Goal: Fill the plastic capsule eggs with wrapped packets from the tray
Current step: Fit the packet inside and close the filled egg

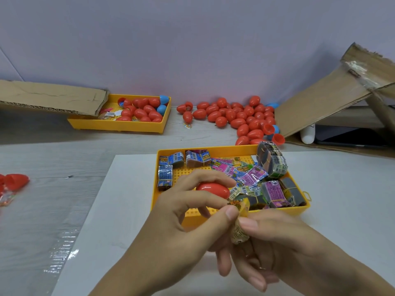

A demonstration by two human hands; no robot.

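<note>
My left hand [183, 218] grips a red capsule egg [212, 190] between its fingers, just above the near edge of the yellow tray [224, 148]. Its thumb also pinches a yellowish wrapped packet [240, 223]. My right hand [275, 242] holds that same packet from below and to the right. The two hands meet at the packet in front of the tray. Several wrapped packets [252, 178], blue, pink and purple, lie loose or bundled inside the tray.
A second yellow tray [115, 124] at the back left holds red and blue eggs. A pile of red eggs [237, 116] lies on the floor at the back. Cardboard flaps [320, 103] stand at the right, another at the left. Red egg halves [16, 181] lie far left.
</note>
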